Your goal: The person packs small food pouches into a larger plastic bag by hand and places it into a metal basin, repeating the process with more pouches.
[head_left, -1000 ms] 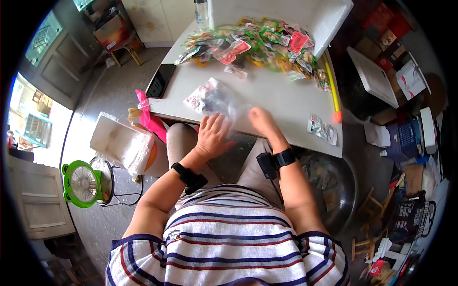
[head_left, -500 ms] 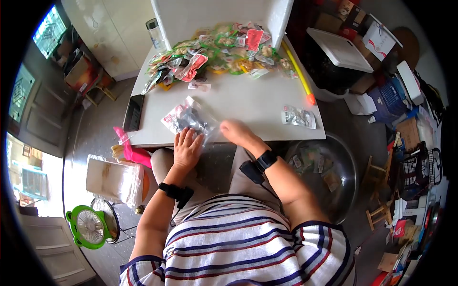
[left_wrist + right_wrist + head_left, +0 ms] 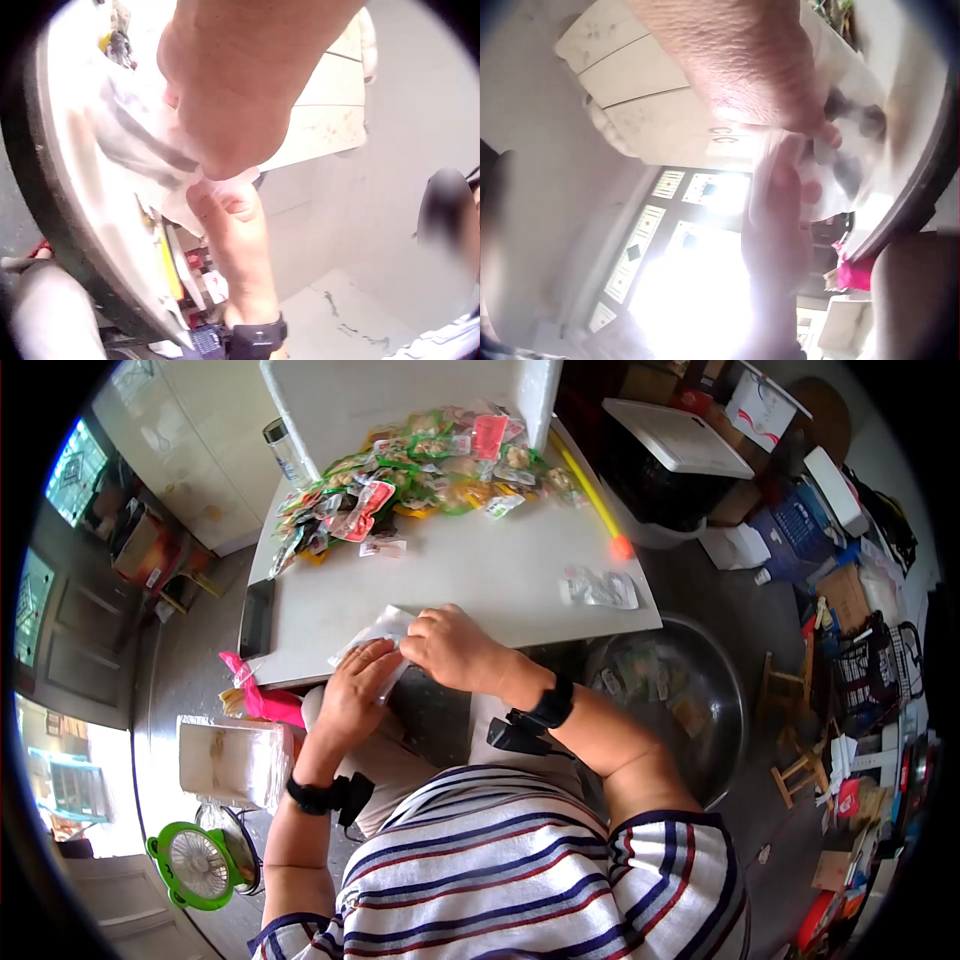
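A clear plastic bag with printing (image 3: 388, 624) is at the table's front edge, its near end bunched between both hands. Dark pieces show through the bag (image 3: 866, 161) in the right wrist view. My left hand (image 3: 355, 690) holds the bag's near side, fingers bent over the film. With curled fingers, my right hand (image 3: 452, 648) pinches the bag's open-looking end close beside the left fingertips. In the left wrist view, whitish film of the bag (image 3: 131, 131) stretches between the two hands. The fingers cover much of its near end.
A heap of small snack packets (image 3: 430, 465) lies at the table's back before a white foam box (image 3: 400, 395). A silver packet (image 3: 600, 588) and a yellow stick (image 3: 590, 490) lie right, a phone (image 3: 257, 618) left. Below right stands a metal basin (image 3: 735, 710) holding packets.
The bag has been drawn toward the front edge and bunched up. My right hand has moved in to meet the left at its end. The head view has shifted.
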{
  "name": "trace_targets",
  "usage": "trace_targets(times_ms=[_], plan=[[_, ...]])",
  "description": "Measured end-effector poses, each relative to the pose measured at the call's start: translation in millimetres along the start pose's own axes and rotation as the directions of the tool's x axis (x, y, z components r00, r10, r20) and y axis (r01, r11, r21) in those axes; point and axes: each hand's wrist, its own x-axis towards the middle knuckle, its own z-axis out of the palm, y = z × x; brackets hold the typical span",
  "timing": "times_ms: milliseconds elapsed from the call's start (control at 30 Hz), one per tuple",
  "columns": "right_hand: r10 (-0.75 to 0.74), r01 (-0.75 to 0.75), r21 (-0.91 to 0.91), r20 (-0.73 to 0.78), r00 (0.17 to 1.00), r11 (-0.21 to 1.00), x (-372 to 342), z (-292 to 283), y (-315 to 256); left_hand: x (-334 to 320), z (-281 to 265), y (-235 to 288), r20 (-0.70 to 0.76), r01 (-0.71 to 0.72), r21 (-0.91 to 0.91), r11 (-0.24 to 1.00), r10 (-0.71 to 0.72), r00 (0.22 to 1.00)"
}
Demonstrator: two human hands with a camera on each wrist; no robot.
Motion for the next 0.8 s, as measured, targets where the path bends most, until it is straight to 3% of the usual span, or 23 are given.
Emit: trace_targets(times_ms=[67,200,300,367,433,467,500,567,600,633,700,800], plan=[[-0.017,0.015,0.102,0.011,1.000,0.995,0.6,-17.9,-9.0,6.4,-19.1,16.4,-0.002,0.008,-0.105,0.994,-0.008,1.000],[0.094,-0.108,0.211,0.078,0.993,0.971,-14.5,-56.1,-16.1,13.0,-25.9,35.7,0.035,0.036,-0.326,0.945,-0.026,0.999],[0.203,-0.213,0.330,0.066,0.977,0.920,-49.0,-85.8,-5.1,6.1,-12.5,33.2,0.073,0.204,-0.445,0.872,-0.191,0.979],[0.363,-0.367,0.320,0.075,0.929,0.874,-82.2,-107.3,-5.6,-3.8,6.0,19.9,0.178,0.288,-0.530,0.798,-0.227,0.957],[0.562,-0.601,0.311,0.212,0.799,0.736,-123.4,-120.9,0.5,-24.5,38.2,-5.6,0.330,0.438,-0.564,0.700,-0.296,0.896],[0.589,-0.614,0.310,0.182,0.787,0.725,-153.1,-120.8,9.3,-31.9,50.0,-12.8,0.378,0.459,-0.504,0.731,-0.291,0.879],[0.688,-0.676,0.449,0.168,0.706,0.584,-176.0,-124.9,8.7,-41.2,62.6,-19.9,0.415,0.516,-0.506,0.691,-0.329,0.848],[0.825,-0.806,0.474,0.245,0.509,0.356,-227.1,-139.6,19.5,-60.6,81.7,-31.3,0.493,0.628,-0.493,0.602,-0.402,0.772],[0.867,-0.868,0.415,0.285,0.408,0.272,-243.4,-152.5,20.6,-64.6,84.9,-34.5,0.520,0.617,-0.462,0.637,-0.370,0.770],[0.914,-0.861,0.437,0.176,0.365,0.260,-271.9,-149.3,26.2,-59.3,82.4,-27.6,0.574,0.635,-0.475,0.609,-0.333,0.748],[0.966,-0.949,0.301,0.206,0.158,0.091,-311.7,-157.6,38.4,-36.0,60.7,-1.6,0.661,0.676,-0.495,0.546,-0.268,0.701],[1.000,-1.000,-0.019,0.025,-0.004,-0.004,-370.3,-134.1,57.3,0.0,32.8,35.5,0.542,0.440,-0.640,0.630,-0.035,0.839]])
